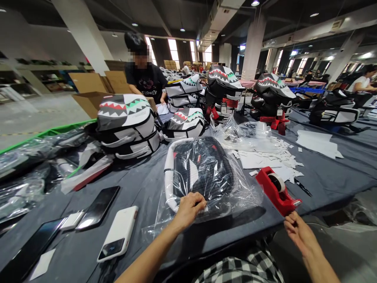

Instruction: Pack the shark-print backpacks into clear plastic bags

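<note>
Tabletop (149,173): dispenser (276,197) points lengthwise near-right.

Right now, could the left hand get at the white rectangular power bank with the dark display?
Probably yes: the power bank lies uncovered on the dark grey cloth, and only a loose edge of the clear plastic bag seems to lie between. The left hand would first have to leave that bag.

The left hand (191,206) curls over the clear plastic bag (232,200), hiding whether it pinches or only presses. Whether the right hand (297,232) grips tape from the red plastic dispenser (272,198) just beyond is unclear. Far left of the left hand, a flat black device (29,247) runs off the edge; black-and-white checked cloth (241,271), below between both hands, is cut off.
</note>
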Available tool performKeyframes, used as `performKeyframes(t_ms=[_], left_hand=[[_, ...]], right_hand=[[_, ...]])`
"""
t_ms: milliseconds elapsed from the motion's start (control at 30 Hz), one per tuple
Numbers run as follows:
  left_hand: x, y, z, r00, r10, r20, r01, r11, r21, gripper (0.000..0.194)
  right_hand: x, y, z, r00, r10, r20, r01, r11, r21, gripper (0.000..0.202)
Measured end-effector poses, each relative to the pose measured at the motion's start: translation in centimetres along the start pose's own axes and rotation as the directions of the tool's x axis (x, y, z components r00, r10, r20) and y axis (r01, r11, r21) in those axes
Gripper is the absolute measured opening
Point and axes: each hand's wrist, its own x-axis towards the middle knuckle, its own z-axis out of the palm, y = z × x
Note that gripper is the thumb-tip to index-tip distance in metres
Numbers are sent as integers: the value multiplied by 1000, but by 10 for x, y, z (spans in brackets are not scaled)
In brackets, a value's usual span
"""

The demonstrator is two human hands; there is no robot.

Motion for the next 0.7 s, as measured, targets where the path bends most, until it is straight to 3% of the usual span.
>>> performKeyframes(t_ms=[100, 133, 200, 233, 300, 367, 400, 433, 467, 533, 600, 700], left_hand=[[-1, 3, -1, 1000, -18, 13, 18, 1000, 10, 27], [-1, 4, -1, 1000, -20, 9, 20, 1000, 14, 26], [-2, 4, -1, 1000, -16, -3, 16, 1000, 23, 26], [-2, 4, 0, 1000, -11, -10, 12, 1000, 25, 25], [-2, 5, 0, 1000, -3, -16, 3, 1000, 27, 25], [-2, 5, 0, 1000, -4, -22, 4, 1000, 26, 25], [-2, 5, 0, 1000, -2, -26, 3, 1000, 24, 24], [-2, 6, 0, 1000, 0, -31, 0, 1000, 23, 25], [-2, 6, 0, 999, 3, -34, -3, 1000, 22, 25], [-2, 7, 0, 999, 8, -34, -7, 1000, 26, 24], [-2, 6, 0, 1000, 12, -24, -11, 999, 31, 25], [0, 3, 0, 1000, 25, 1, -25, 999, 35, 28]], right_hand=[[-30, -9, 54, 940, 140, 310, -155, 988, 23, 60], [-37, -17, 70, 900, 132, 416, -130, 991, -33, 55], [-38, -41, 99, 797, 29, 603, 89, 982, -165, 50], [-33, -54, 113, 715, -26, 698, 252, 942, -223, 49], [-16, -80, 142, 482, -50, 874, 560, 786, -264, 46], [4, -99, 172, 222, 59, 973, 757, 619, -210, 39], [13, -105, 187, 123, 129, 984, 823, 540, -174, 34], [21, -107, 201, 58, 197, 979, 878, 458, -144, 28], [27, -108, 212, 33, 254, 967, 922, 365, -128, 23], [38, -103, 230, 65, 321, 945, 971, 196, -134, 15], [47, -96, 236, 142, 313, 939, 977, 110, -184, 14], [56, -88, 230, 309, 213, 927, 937, 97, -335, 24]])
